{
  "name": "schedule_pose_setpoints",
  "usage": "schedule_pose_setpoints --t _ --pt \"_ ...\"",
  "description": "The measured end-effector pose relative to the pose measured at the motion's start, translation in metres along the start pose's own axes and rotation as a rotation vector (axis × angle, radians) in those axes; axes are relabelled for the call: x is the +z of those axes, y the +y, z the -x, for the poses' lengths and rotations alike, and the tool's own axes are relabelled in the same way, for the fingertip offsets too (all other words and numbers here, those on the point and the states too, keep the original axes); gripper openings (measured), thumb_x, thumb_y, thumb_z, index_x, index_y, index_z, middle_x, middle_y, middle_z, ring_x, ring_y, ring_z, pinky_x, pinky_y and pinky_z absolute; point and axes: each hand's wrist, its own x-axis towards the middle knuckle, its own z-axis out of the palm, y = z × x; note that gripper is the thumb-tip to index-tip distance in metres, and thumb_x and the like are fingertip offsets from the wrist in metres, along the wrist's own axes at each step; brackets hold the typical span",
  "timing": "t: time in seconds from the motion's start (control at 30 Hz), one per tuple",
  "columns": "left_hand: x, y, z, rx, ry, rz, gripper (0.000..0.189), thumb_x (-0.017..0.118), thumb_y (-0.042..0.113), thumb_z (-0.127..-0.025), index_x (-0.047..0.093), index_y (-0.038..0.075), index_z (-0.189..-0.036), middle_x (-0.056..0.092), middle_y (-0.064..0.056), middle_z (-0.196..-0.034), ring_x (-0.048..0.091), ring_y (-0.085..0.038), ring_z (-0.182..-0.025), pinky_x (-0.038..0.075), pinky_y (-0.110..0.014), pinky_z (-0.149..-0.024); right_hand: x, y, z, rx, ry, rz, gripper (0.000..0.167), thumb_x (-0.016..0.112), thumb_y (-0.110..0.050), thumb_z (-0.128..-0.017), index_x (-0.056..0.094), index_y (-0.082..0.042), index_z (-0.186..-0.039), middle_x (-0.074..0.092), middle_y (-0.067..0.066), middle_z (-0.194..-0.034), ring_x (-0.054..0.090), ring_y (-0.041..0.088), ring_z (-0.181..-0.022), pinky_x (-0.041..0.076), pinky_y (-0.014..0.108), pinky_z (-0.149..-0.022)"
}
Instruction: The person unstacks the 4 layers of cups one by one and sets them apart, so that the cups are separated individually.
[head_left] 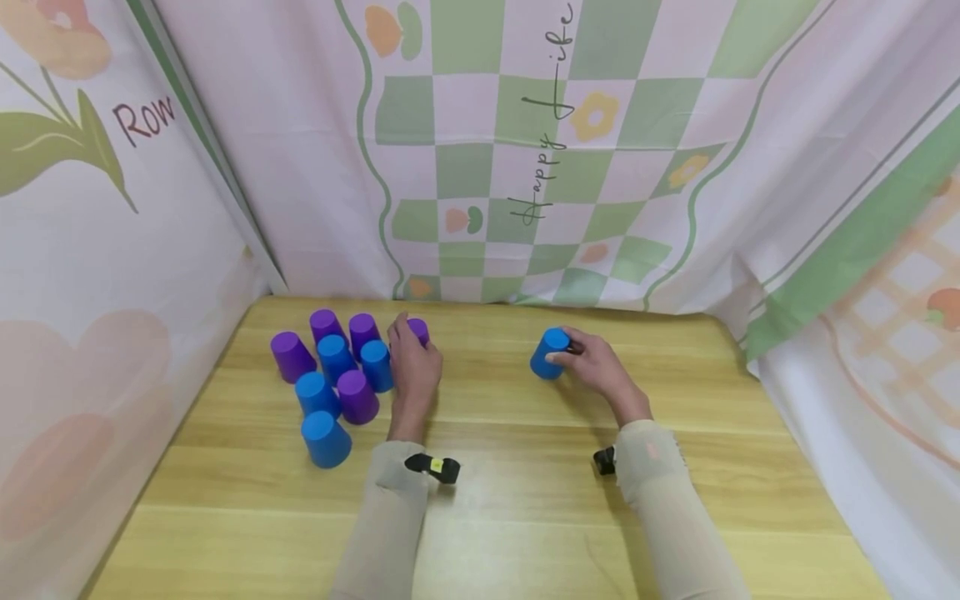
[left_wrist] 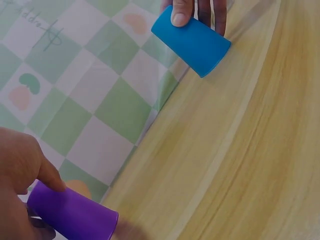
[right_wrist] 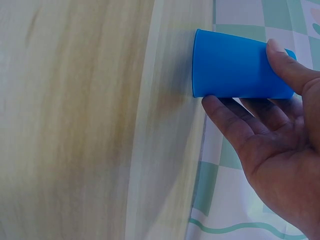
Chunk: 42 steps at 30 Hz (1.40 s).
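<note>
My left hand [head_left: 416,371] grips an upside-down purple cup [head_left: 420,330] at the right end of a cup group. In the left wrist view that purple cup [left_wrist: 72,212] shows between thumb and fingers, its wide rim down by the table. Farther right, my right hand [head_left: 603,367] holds a blue cup [head_left: 549,357], also mouth down. The right wrist view shows the thumb on one side of this blue cup [right_wrist: 235,65] and the fingers on the other. Whether its rim touches the table, I cannot tell.
Left of my left hand stand several upside-down cups, among them a purple cup [head_left: 357,397], a blue cup [head_left: 326,439] and another purple cup [head_left: 291,357] at the far left. The wooden table [head_left: 510,500] meets a checkered curtain [head_left: 517,167] at its back edge.
</note>
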Motion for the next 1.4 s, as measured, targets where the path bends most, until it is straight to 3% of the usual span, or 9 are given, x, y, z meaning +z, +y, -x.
schedule_pose_setpoints --t 0.3,0.5,0.6,0.73,0.93,1.1,1.3,1.4 --pt "-0.007 0.009 0.002 0.031 0.002 0.022 0.068 0.060 -0.004 -0.098 0.034 0.006 -0.159 0.042 -0.022 -0.159 0.049 -0.040 -0.144 0.042 -0.053 -0.121 0.000 0.000 0.001 -0.003 -0.007 -0.003 0.076 0.070 -0.037 -0.102 0.037 -0.006 -0.163 0.050 0.025 -0.157 0.049 0.045 -0.144 0.047 0.061 -0.113" --pt "-0.015 0.020 0.005 0.075 0.041 0.039 0.065 0.062 -0.006 -0.096 0.040 0.004 -0.156 0.047 -0.022 -0.155 0.053 -0.039 -0.139 0.046 -0.052 -0.117 0.000 0.002 0.000 -0.008 -0.009 -0.002 0.074 0.070 -0.038 -0.102 0.039 -0.007 -0.162 0.051 0.025 -0.157 0.050 0.045 -0.143 0.047 0.061 -0.113" --pt "-0.018 0.026 0.006 0.120 0.064 0.066 0.064 0.064 -0.006 -0.094 0.044 0.003 -0.153 0.050 -0.022 -0.152 0.056 -0.039 -0.133 0.050 -0.052 -0.112 0.000 0.002 0.001 -0.006 -0.011 -0.006 0.073 0.070 -0.037 -0.102 0.040 -0.008 -0.162 0.051 0.024 -0.156 0.050 0.045 -0.143 0.047 0.061 -0.113" --pt "-0.022 0.035 0.009 0.203 0.060 0.139 0.059 0.065 -0.005 -0.092 0.050 0.004 -0.149 0.054 -0.020 -0.149 0.057 -0.035 -0.132 0.047 -0.049 -0.115 0.000 0.003 0.000 -0.008 -0.011 -0.002 0.074 0.070 -0.037 -0.102 0.038 -0.006 -0.162 0.050 0.025 -0.157 0.049 0.046 -0.144 0.046 0.062 -0.114" --pt "-0.021 0.047 0.021 0.347 0.057 0.209 0.053 0.066 -0.007 -0.092 0.055 -0.001 -0.143 0.060 -0.020 -0.144 0.057 -0.034 -0.135 0.048 -0.046 -0.115 -0.001 0.002 0.000 -0.012 -0.007 0.004 0.075 0.070 -0.038 -0.102 0.038 -0.006 -0.162 0.050 0.025 -0.158 0.049 0.046 -0.144 0.046 0.062 -0.114" --pt "-0.004 0.052 0.031 0.403 -0.034 0.242 0.050 0.069 -0.007 -0.090 0.058 -0.002 -0.139 0.064 -0.021 -0.138 0.058 -0.036 -0.135 0.046 -0.046 -0.118 -0.004 0.001 -0.001 -0.009 -0.009 -0.006 0.075 0.070 -0.039 -0.102 0.039 -0.007 -0.162 0.050 0.024 -0.157 0.049 0.046 -0.144 0.046 0.062 -0.114" --pt "0.024 0.048 0.043 0.358 -0.222 0.181 0.056 0.070 -0.006 -0.090 0.055 0.003 -0.144 0.064 -0.016 -0.140 0.060 -0.034 -0.135 0.048 -0.044 -0.117 0.000 -0.007 -0.001 -0.013 -0.006 -0.034 0.067 0.073 -0.031 -0.101 0.047 -0.006 -0.157 0.056 0.026 -0.151 0.054 0.046 -0.139 0.048 0.061 -0.111" --pt "0.041 0.047 0.050 0.329 -0.309 0.148 0.062 0.070 -0.007 -0.089 0.053 0.006 -0.148 0.064 -0.016 -0.142 0.066 -0.034 -0.123 0.054 -0.044 -0.109 0.004 -0.007 -0.001 -0.016 0.007 -0.031 0.066 0.074 -0.025 -0.100 0.048 -0.005 -0.156 0.057 0.027 -0.150 0.055 0.047 -0.138 0.048 0.061 -0.113"
